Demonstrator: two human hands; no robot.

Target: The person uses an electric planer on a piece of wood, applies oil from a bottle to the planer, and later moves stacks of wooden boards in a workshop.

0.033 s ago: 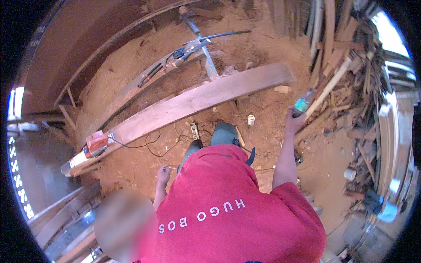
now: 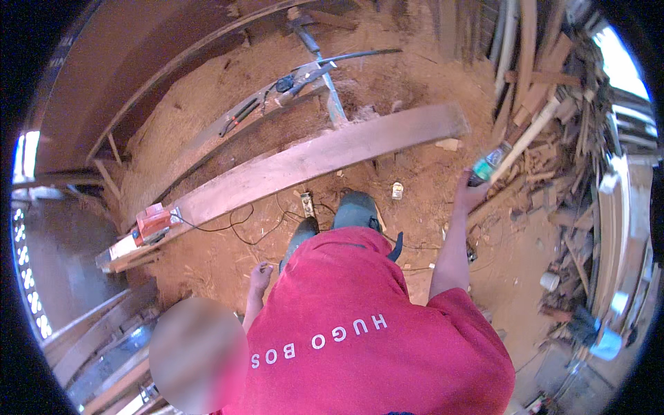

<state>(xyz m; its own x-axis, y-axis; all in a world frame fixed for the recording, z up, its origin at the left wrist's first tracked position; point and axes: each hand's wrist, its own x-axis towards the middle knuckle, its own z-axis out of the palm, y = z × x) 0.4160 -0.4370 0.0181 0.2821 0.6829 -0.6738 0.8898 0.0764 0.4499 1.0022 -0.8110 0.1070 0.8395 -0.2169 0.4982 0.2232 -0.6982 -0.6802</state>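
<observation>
Out to the right, my right hand [image 2: 471, 197] is wrapped round the lower part of a clear plastic bottle [image 2: 489, 166] with a green band and dark contents. The bottle tilts up and away, above the sawdust-covered ground. My left hand [image 2: 260, 277] is low beside my left leg, its fingers curled in a pinch; whatever they hold, if anything, is too small to make out. Ahead of me a long thick wooden plank [image 2: 297, 164] lies slantwise. A red power tool [image 2: 153, 223] with a black cord rests on the plank's near left end.
Behind the plank, long-handled pliers [image 2: 238, 116] and a dark coiled item [image 2: 284, 84] lie on another board. A blue metal bar [image 2: 332, 97] crosses there. Scrap wood [image 2: 553, 149] is heaped on the right. A small pale container [image 2: 397, 191] and a cord [image 2: 232, 234] are on the ground.
My right hand and the bottle have shifted slightly to the right, and more of the bottle shows. My left hand stays pinched in nearly the same place.
</observation>
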